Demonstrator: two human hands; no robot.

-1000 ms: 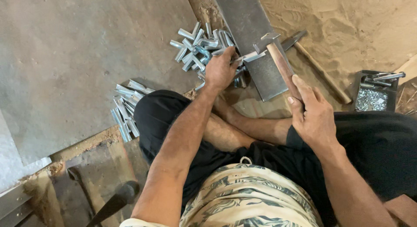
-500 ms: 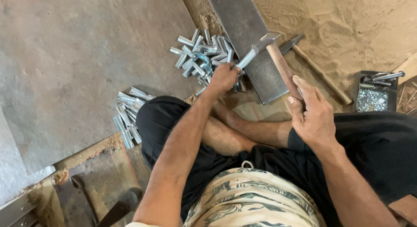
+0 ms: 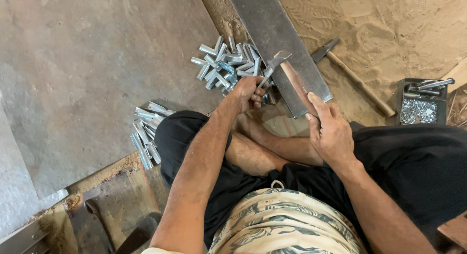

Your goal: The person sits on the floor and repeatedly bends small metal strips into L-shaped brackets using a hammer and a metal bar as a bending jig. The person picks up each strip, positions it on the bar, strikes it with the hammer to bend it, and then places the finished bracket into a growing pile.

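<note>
My left hand [image 3: 249,92] pinches a small shiny metal piece [image 3: 266,78] at the left edge of a long dark steel plate [image 3: 272,30]. My right hand [image 3: 331,130] grips the reddish wooden handle of a hammer [image 3: 294,81]. Its metal head sits over the plate, just above the held piece. A heap of similar shiny metal pieces [image 3: 226,64] lies on the floor just beyond my left hand. I sit cross-legged in black trousers, with the plate's near end by my feet.
A second batch of shiny pieces [image 3: 146,132] lies by my left knee. Another hammer [image 3: 360,84] rests on the sand to the right of the plate. A dark tray [image 3: 421,105] of small silver parts stands at the far right. Concrete floor spreads to the left.
My left hand has drawn slightly back from the plate towards me, tilting the metal piece up. The right hand and hammer have barely moved.
</note>
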